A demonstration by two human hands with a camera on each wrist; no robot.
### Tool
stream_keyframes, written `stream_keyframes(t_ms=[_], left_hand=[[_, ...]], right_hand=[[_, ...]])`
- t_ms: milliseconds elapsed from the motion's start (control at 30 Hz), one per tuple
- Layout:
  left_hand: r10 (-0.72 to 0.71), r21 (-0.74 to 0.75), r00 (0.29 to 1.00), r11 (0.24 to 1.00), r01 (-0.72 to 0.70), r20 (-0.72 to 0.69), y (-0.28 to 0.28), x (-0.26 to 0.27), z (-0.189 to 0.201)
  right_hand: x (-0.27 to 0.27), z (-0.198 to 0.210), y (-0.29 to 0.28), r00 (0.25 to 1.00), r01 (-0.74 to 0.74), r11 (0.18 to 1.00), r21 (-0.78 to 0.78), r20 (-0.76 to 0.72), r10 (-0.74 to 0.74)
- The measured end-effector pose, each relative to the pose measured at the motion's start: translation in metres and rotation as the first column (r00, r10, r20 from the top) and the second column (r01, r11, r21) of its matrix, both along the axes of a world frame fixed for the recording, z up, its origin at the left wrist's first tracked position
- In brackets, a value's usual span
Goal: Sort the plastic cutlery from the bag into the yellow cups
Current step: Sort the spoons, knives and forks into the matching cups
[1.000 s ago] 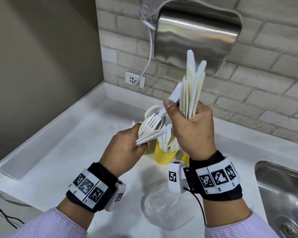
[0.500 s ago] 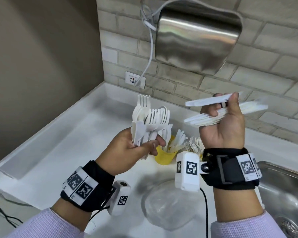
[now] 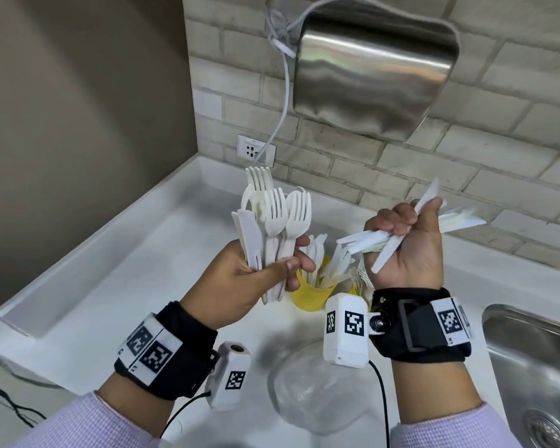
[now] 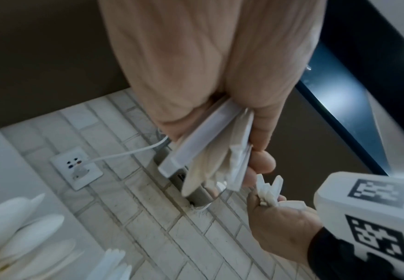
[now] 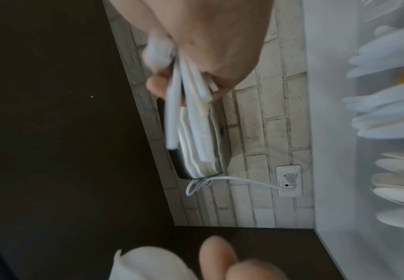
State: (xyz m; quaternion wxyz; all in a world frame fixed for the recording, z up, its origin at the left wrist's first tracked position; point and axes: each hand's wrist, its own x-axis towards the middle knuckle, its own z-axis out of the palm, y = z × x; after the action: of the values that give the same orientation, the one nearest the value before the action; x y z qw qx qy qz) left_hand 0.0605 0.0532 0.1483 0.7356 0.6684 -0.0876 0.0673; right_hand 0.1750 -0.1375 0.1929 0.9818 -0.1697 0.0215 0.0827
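Observation:
My left hand (image 3: 265, 270) grips an upright bundle of white plastic forks and knives (image 3: 272, 221), tines up; their handle ends (image 4: 210, 149) show below the palm in the left wrist view. My right hand (image 3: 404, 234) holds a bundle of white knives (image 3: 459, 218) lying roughly level, with one knife angled across the thumb; the right wrist view shows this bundle (image 5: 191, 113) blurred. Between and below the hands stands a yellow cup (image 3: 311, 292) filled with white cutlery, and a second yellow cup (image 3: 354, 289) is mostly hidden behind the right wrist camera. The clear plastic bag (image 3: 317, 389) lies crumpled on the counter near me.
The white counter (image 3: 136, 273) has a raised rim at the left and back. A steel sink (image 3: 537, 367) lies at the right. On the brick wall hang a steel hand dryer (image 3: 369, 66) and a socket (image 3: 256, 150) with its cable.
The hands have parted: the left one tipped its forks upright and holds them left of the cup, the right one swung its knives from upright to level, out to the right.

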Motion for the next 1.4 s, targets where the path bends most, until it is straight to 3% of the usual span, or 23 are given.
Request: stream_keyframes(t_ms=[200, 333, 467, 633, 833, 1033, 1200, 1400], left_hand=[[-0.002, -0.153, 0.984, 0.988, -0.026, -0.18, -0.01, 0.006, -0.005], [-0.003, -0.263, 0.952, 0.961, -0.081, -0.307, -0.018, 0.01, -0.006], [-0.042, -0.352, 0.921, 0.93, -0.107, -0.388, -0.018, 0.014, -0.008], [-0.082, -0.472, 0.915, 0.873, -0.124, -0.394, -0.014, 0.019, -0.014], [-0.15, -0.47, 0.901, 0.88, -0.066, -0.408, -0.011, 0.022, -0.01], [-0.204, -0.526, 0.891, 0.849, -0.045, -0.406, -0.014, 0.02, -0.009], [-0.286, -0.566, 0.876, 0.824, 0.019, -0.387, -0.019, 0.018, -0.002], [-0.285, -0.605, 0.894, 0.796, 0.019, -0.346, -0.02, 0.019, -0.007]], right_hand=[[-0.022, 0.02, 0.016, 0.97, 0.209, 0.945, -0.252, 0.179, -0.167], [-0.041, 0.03, 0.029, 0.844, 0.474, 0.768, -0.431, 0.47, -0.258], [-0.056, 0.028, 0.041, 0.711, 0.62, 0.602, -0.503, 0.684, -0.16], [-0.062, 0.004, 0.053, 0.719, 0.622, 0.504, -0.599, 0.692, -0.063], [-0.069, -0.032, 0.062, 0.801, 0.501, 0.489, -0.714, 0.596, 0.049], [-0.064, -0.025, 0.055, 0.775, 0.551, 0.483, -0.681, 0.632, 0.007], [-0.064, -0.034, 0.055, 0.821, 0.507, 0.453, -0.733, 0.571, 0.005], [-0.061, -0.034, 0.052, 0.825, 0.501, 0.459, -0.734, 0.566, 0.004]])
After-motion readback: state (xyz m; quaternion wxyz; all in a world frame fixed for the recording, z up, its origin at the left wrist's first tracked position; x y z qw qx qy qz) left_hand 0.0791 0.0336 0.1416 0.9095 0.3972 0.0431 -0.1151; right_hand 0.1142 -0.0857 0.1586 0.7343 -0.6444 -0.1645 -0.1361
